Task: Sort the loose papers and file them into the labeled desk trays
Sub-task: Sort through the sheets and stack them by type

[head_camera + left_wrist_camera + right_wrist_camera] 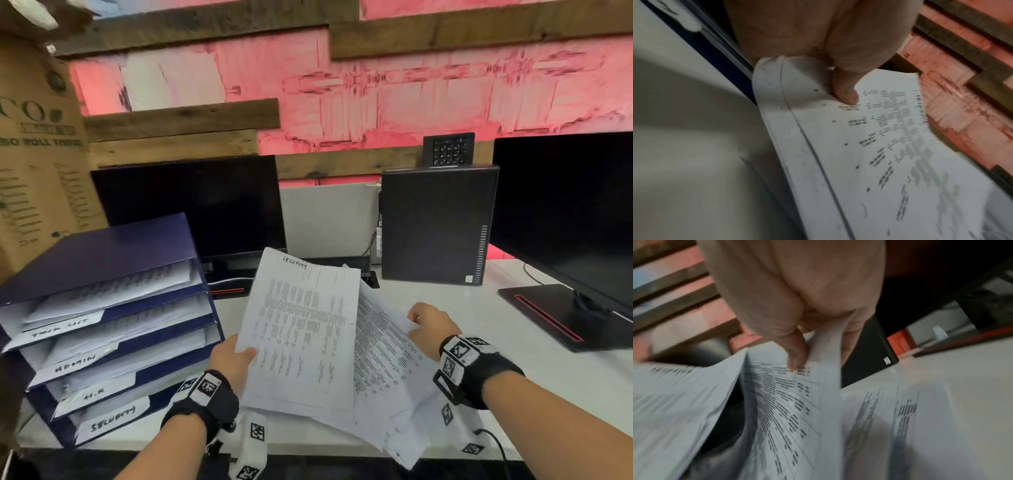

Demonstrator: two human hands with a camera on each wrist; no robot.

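- Gripping one sheet [301,325] headed "SECURITY", my left hand [231,356] pinches its edge, thumb on top.
- Holding the unsorted papers [380,370] above the surface [548,377], my right hand [430,329] pinches them.
- Beyond, all four labeled trays [113,329] already hold papers; filing appears partly done.

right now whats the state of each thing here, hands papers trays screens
left hand: grips the security sheet, lifted off the desk
right hand: pinches a second sheet, peeled up from the pile
pile: loose, fanned on the desk
trays: stacked, labeled, holding papers
left monitor: dark
right monitor: dark
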